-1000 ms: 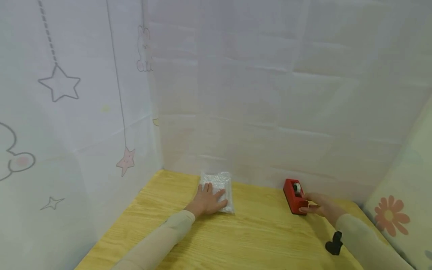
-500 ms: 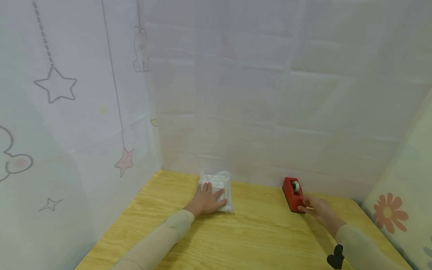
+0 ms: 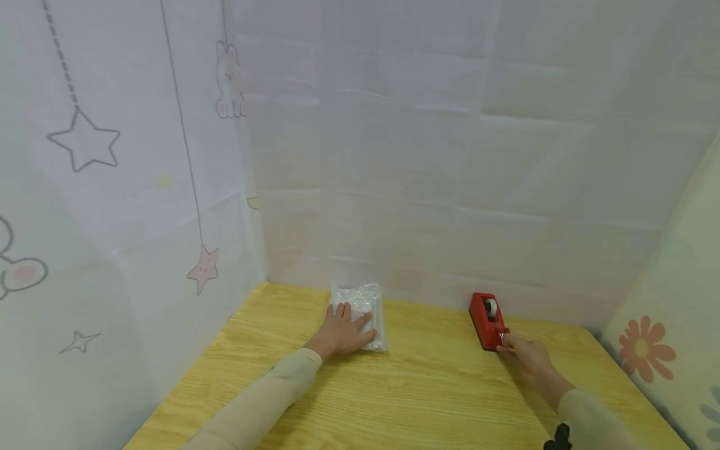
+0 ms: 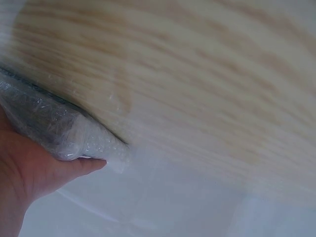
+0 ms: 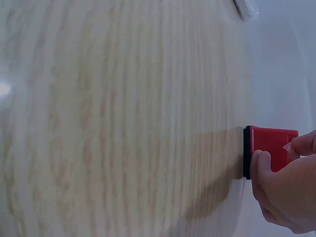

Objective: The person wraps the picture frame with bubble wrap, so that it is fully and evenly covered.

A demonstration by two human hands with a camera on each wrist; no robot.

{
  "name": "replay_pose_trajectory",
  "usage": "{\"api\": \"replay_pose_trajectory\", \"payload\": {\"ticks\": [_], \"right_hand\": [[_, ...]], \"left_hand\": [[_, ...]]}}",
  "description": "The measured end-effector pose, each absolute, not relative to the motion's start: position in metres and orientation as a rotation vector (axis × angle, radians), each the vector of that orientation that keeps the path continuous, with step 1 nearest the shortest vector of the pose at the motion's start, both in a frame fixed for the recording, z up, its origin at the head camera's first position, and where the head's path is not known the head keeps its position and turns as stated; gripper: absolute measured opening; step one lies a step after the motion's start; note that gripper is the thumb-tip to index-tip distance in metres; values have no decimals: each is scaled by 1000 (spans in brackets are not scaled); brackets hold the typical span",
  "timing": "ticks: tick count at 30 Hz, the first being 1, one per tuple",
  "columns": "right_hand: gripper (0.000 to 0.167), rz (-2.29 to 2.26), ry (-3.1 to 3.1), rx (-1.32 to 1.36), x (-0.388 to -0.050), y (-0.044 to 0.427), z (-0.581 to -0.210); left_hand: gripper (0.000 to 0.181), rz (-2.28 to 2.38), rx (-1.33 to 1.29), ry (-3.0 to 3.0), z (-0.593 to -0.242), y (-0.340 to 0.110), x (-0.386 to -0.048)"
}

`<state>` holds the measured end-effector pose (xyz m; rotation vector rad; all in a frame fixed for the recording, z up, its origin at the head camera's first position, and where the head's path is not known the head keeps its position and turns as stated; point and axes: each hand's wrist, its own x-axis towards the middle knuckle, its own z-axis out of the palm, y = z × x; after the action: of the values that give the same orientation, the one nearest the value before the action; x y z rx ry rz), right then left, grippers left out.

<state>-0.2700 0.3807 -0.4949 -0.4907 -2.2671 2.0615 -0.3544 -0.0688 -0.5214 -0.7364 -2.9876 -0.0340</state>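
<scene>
On the far part of the wooden table lies a package in clear bubble wrap [image 3: 365, 300]. My left hand [image 3: 339, 331] rests on it with fingers spread; the left wrist view shows the thumb along the edge of the wrapped package [image 4: 59, 123]. Off to the right stands a red tape dispenser [image 3: 482, 319] with a roll of tape [image 3: 491, 307] in it. At its front end my right hand [image 3: 529, 356] pinches the clear tape's end. In the right wrist view, a bit of tape [image 5: 287, 146] shows at the fingertips, and other fingers touch the dispenser's red front [image 5: 271, 140].
The yellow wood-grain table [image 3: 394, 400] meets a pale cloth backdrop [image 3: 405, 187] just behind both objects. A side cloth printed with a flower [image 3: 647, 349] hangs along the right edge. Another cloth with printed stars [image 3: 84, 140] borders the left.
My right hand's fingers have drawn together at the dispenser's front, from a looser spread to a pinch on the tape. The left hand stays on the package. The head view has shifted slightly.
</scene>
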Motion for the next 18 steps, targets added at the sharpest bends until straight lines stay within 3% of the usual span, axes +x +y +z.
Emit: {"api": "replay_pose_trajectory", "payload": {"ticks": [6, 18], "right_hand": [[33, 1764, -2478, -484, -269, 383, -504], [46, 1647, -2516, -424, -277, 387, -517]], "left_hand": [[79, -42, -737, -2982, -524, -70, -355], [84, -40, -737, -2983, -533, -69, -364]]}}
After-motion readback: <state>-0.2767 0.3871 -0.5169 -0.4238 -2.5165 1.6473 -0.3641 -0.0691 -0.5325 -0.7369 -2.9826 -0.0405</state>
